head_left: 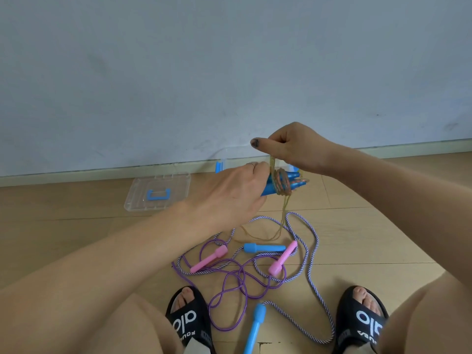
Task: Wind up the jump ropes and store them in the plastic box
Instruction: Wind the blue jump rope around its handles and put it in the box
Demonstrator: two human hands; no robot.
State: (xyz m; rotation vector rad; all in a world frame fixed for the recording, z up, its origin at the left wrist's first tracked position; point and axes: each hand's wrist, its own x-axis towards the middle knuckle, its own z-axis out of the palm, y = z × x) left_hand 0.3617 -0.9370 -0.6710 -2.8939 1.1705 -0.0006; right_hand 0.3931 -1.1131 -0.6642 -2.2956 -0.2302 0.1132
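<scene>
Currently we grip the blue handles left hand, right hand pinching yellow rope; keep wrapping.

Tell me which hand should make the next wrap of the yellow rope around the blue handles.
Probably the right hand: it already pinches the yellow rope above the blue handles. The left hand grips those handles and is needed to steady them.

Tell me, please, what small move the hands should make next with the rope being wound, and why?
Probably another turn: the right hand pinches the yellowish rope above the blue handles held by the left hand, and slack hangs to the floor.
</scene>
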